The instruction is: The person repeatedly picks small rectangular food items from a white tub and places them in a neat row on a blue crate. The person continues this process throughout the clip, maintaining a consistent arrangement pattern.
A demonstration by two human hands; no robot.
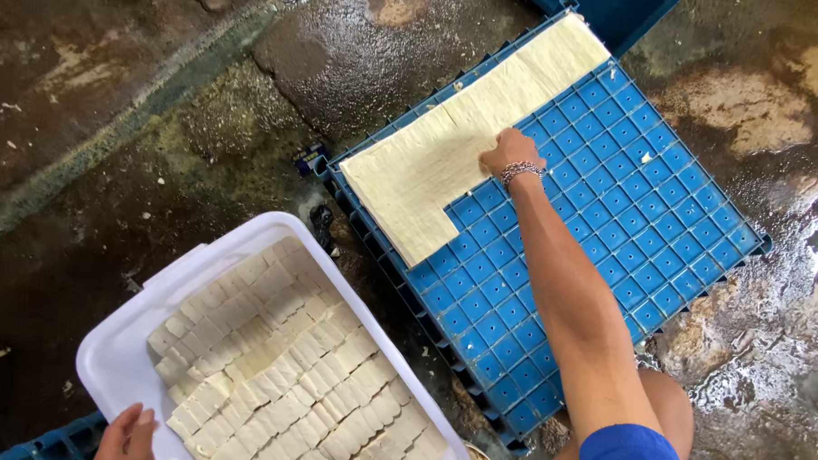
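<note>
**Right hand closing on cut tofu at the slab's edge**

The right hand (511,152) has its fingers curled down onto the pale tofu slab (448,150), gripping pieces at the cut edge; how many it holds cannot be told. The slab lies under and to the left of the grip, on the blue grid tray (610,192), whose bare cells stretch right of the hand and back toward the person. The left hand (128,436) rests open-fingered on the rim of the white tub (114,356), packed with rows of cut tofu (286,371). Judged from this, pieces are being lifted for the tub; the lift likely calls for gentle, level support, since such blocks would break easily.
</note>
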